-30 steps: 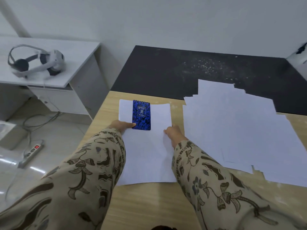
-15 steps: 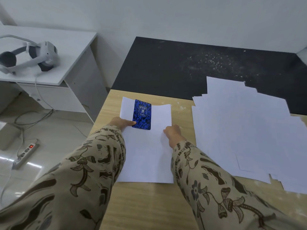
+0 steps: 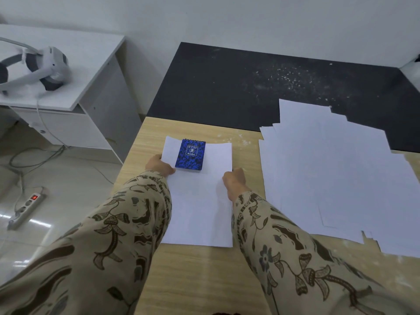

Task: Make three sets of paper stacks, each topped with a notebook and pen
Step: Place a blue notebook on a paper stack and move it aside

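Observation:
A neat white paper stack [image 3: 200, 208] lies on the wooden table [image 3: 195, 273] near its left edge. A small blue spiral notebook [image 3: 190, 155] rests on the stack's far end. My left hand [image 3: 159, 165] grips the stack's left edge, its fingers close beside the notebook's near left corner. My right hand [image 3: 234, 181] holds the stack's right edge. A large loose spread of white sheets [image 3: 336, 173] covers the table's right side. No pen is visible.
A black mat [image 3: 227, 87] covers the table's far part. To the left stands a white desk [image 3: 75, 71] with a white headset [image 3: 38, 69] on it. A power strip [image 3: 26, 209] and cables lie on the tiled floor.
Both hands have stayed on the stack's edges and the notebook remains on top. The stack has shifted slightly and my view has moved a little to the left.

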